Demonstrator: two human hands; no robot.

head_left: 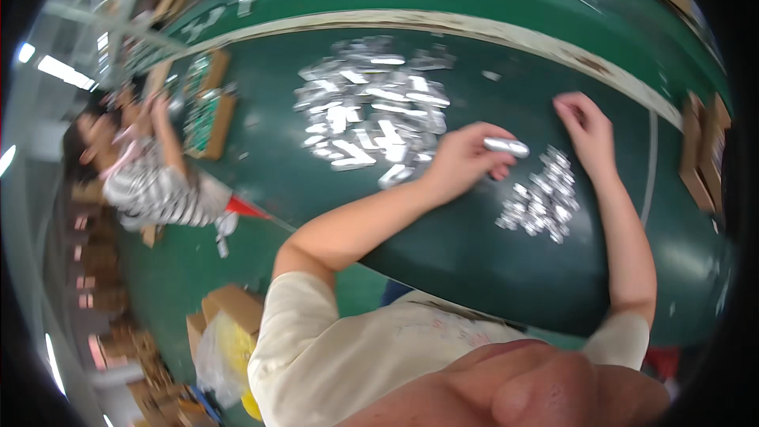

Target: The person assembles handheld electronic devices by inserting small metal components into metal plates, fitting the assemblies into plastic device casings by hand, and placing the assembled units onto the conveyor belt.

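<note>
My left hand (pixel 465 160) is closed around a short, shiny silver metal piece (pixel 506 146) with rounded ends, held above the dark green worktable (pixel 466 253). Just to the right of it lies a small heap of little silver metal parts (pixel 541 202). Beyond that heap, my right hand (pixel 587 128) has its thumb and fingers drawn together in a pinch; whatever may be between them is too blurred to make out. A bigger, loose pile of longer silver metal pieces (pixel 371 111) spreads on the table beyond my left forearm.
A pale ledge (pixel 443 22) runs along the table's far side, with a green belt-like surface behind it. Cardboard trays (pixel 209 122) with green and silver items stand at the left, beside a co-worker in a striped top (pixel 162 190). Cardboard pieces (pixel 700 154) are at the right.
</note>
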